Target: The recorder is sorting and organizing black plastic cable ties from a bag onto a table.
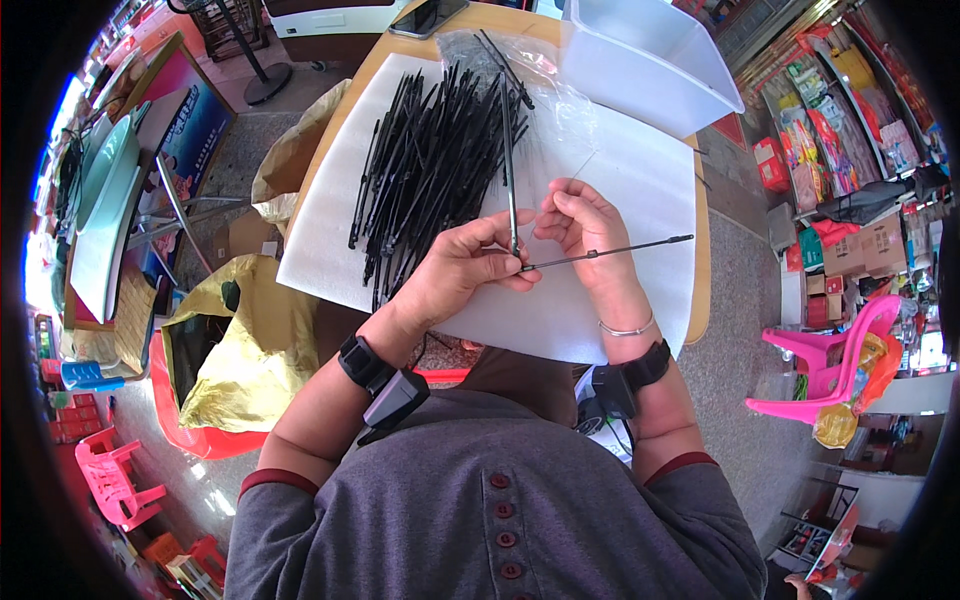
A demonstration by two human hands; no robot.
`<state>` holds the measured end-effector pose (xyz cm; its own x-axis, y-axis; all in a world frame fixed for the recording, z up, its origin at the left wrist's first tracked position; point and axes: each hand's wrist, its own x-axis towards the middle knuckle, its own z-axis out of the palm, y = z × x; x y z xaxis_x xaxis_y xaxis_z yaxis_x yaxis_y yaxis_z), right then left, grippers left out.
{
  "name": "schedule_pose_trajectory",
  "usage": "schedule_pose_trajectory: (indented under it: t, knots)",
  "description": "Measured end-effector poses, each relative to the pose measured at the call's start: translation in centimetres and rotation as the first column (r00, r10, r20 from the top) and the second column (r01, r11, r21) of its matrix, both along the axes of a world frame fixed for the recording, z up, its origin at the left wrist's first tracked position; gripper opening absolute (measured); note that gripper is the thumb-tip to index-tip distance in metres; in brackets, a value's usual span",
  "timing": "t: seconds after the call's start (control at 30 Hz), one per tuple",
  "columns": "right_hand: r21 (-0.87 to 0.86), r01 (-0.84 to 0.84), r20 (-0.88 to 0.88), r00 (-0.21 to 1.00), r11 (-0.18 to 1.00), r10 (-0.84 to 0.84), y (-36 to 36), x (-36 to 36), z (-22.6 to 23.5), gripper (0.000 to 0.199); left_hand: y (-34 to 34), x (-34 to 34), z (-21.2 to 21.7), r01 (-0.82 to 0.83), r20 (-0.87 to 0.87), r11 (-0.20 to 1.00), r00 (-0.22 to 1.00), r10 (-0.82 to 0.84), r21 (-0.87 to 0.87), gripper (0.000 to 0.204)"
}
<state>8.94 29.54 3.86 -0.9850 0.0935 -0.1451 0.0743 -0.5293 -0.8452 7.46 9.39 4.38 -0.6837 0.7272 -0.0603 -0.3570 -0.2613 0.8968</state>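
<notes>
My left hand [462,264] pinches two slim black rods between thumb and fingers, close to where they meet. One black rod [508,150] points away from me toward the far side. The other, a thinner rod [640,246] with a small collar, reaches right across the front of my right wrist. My right hand [588,222] is raised beside it, thumb and forefinger together on a fine pale strand [586,166] that slants up and away. Left of the rods, a heap of similar black rods [425,165] covers much of a white foam sheet [640,170].
A clear plastic bag [562,100] and a translucent bin [640,65] occupy the table's far side, with a phone [428,17] at the far edge. A yellow sack [262,345] stands at left. A pink chair [850,350] and stocked shelves [815,140] are right.
</notes>
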Motion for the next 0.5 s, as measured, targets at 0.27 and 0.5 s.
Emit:
schedule_pose_trajectory:
  t: [0.27, 0.5]
  knots:
    - [-0.006, 0.0, 0.023, 1.0, 1.0, 0.001, -0.07, 0.01, 0.04, 0.017, 0.07, 0.06, -0.32, 0.008, -0.015, 1.0, 1.0, -0.008, -0.006, 0.045]
    - [0.005, 0.006, 0.047, 0.999, 1.0, -0.006, 0.24, -0.14, -0.09, 0.016, 0.14, -0.01, -0.25, 0.015, 0.008, 1.0, 1.0, -0.015, 0.021, 0.045]
